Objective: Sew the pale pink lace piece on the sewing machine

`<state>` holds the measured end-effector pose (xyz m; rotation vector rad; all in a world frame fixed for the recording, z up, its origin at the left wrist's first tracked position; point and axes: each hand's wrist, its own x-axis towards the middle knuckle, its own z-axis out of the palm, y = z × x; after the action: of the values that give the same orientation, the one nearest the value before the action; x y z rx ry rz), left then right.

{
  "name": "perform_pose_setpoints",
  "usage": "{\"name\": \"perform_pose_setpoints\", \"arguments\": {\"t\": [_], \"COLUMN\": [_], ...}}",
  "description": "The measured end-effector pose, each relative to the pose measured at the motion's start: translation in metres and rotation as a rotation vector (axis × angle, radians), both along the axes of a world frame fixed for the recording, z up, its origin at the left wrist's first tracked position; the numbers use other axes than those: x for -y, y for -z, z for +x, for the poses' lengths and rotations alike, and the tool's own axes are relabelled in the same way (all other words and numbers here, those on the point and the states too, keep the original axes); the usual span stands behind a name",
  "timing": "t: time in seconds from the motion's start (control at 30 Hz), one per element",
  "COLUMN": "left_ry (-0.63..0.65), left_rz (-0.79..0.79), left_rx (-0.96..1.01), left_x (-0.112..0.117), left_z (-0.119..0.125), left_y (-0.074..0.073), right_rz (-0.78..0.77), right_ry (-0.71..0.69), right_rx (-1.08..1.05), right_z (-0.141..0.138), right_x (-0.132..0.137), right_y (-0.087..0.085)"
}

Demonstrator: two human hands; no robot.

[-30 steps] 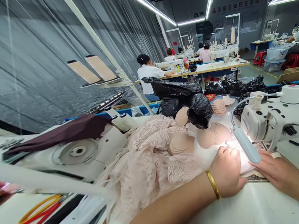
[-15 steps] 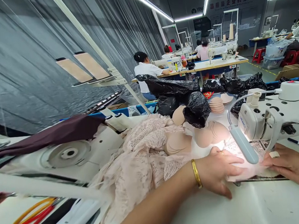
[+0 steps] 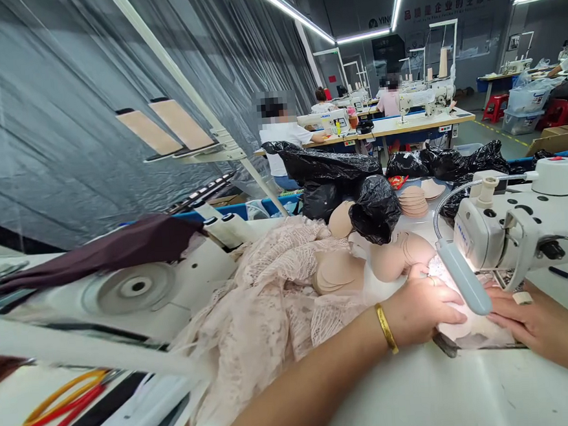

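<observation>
At the sewing machine (image 3: pixel 488 218), my left hand (image 3: pixel 424 307), with a gold bangle at the wrist, closes on the left side of a pale pink lace piece (image 3: pixel 477 329). Its thumb is out of sight underneath. Across from it, my right hand (image 3: pixel 529 312) lies with fingers stretched out over the right edge of the same piece, close to the machine's needle area. A grey lamp head (image 3: pixel 464 278) hangs over the fabric and hides part of it. Beige bra cups (image 3: pixel 394 257) lie just beyond my left hand.
Heaped pale lace (image 3: pixel 266 311) covers the table left of my forearm. Thread cones (image 3: pixel 221 227) and black plastic bags (image 3: pixel 374 210) stand behind. Red-handled scissors (image 3: pixel 50 424) lie at lower left, and a pen (image 3: pixel 565 274) at right. A co-worker in white (image 3: pixel 281 135) sits ahead.
My left hand has shifted slightly right and its thumb has drawn in out of sight. My right hand has moved left, closer to it. The fabric between them has turned or bunched.
</observation>
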<state>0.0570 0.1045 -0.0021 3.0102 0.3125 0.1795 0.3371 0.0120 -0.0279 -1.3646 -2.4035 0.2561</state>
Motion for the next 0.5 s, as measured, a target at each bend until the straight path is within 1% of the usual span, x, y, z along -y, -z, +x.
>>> {"name": "perform_pose_setpoints", "arguments": {"t": [0.13, 0.27, 0.37, 0.5], "left_ry": [-0.012, -0.037, -0.046, -0.038], "left_rz": [-0.023, -0.015, -0.010, 0.016], "left_rx": [0.024, 0.017, 0.024, 0.067], "left_x": [-0.007, -0.012, -0.014, -0.015], "left_z": [0.000, 0.001, 0.001, 0.002], "left_y": [-0.003, -0.004, -0.001, 0.004], "right_rz": [0.106, 0.142, 0.159, 0.196], "right_ry": [0.069, 0.083, 0.079, 0.080], "right_rx": [0.081, 0.125, 0.111, 0.051], "right_z": [0.000, 0.005, 0.004, 0.001], "right_x": [-0.004, -0.003, -0.004, -0.007], "right_y": [0.014, 0.023, 0.024, 0.020]}}
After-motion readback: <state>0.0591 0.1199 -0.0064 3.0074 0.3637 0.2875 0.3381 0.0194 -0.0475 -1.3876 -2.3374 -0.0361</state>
